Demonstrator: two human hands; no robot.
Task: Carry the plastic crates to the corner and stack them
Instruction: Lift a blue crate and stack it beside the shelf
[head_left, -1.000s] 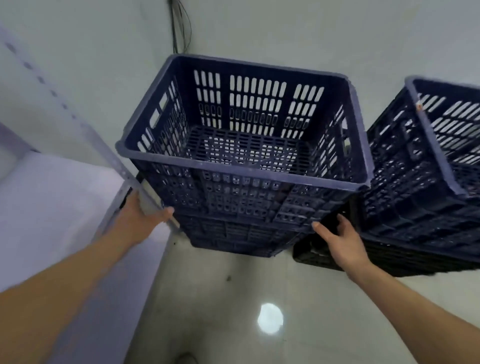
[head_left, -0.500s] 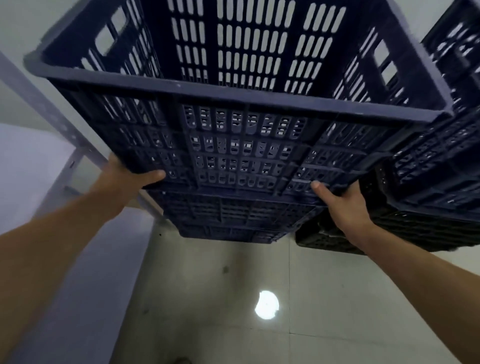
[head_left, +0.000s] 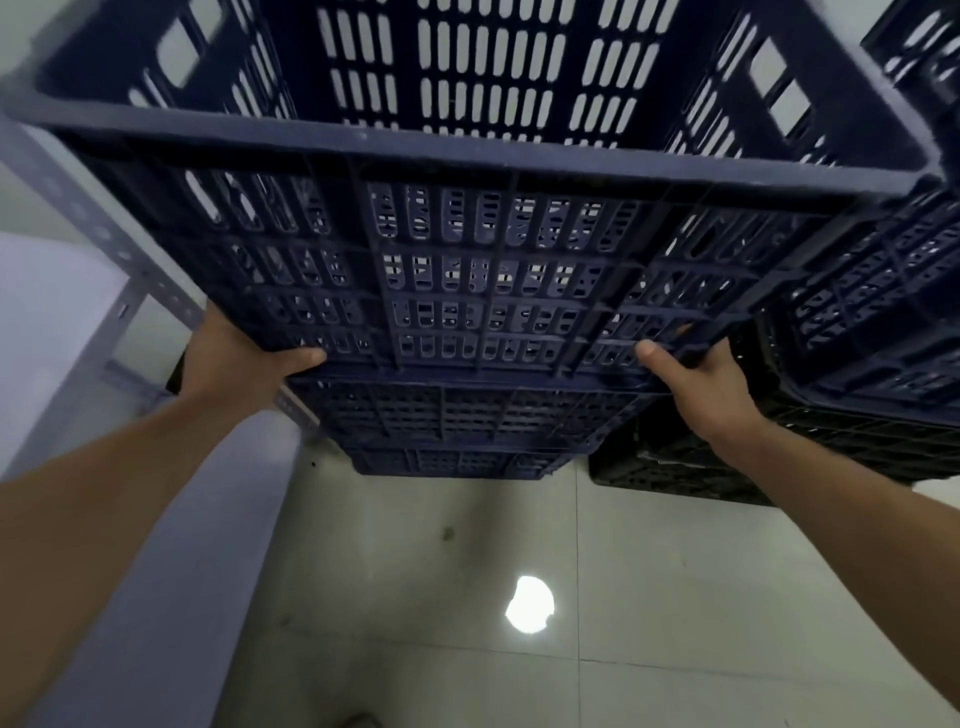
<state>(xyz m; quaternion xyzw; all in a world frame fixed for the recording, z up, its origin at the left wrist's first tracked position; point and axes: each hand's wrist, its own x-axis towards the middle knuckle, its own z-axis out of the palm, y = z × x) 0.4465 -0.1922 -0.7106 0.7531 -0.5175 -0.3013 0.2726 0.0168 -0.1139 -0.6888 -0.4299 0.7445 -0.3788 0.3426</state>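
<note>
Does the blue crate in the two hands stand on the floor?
No, the left hand and right hand hold the blue crate above stacked crates, off the floor.

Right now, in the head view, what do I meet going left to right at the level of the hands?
grey shelf post → left hand → blue crate, gripped by both hands → right hand → black crate
</note>
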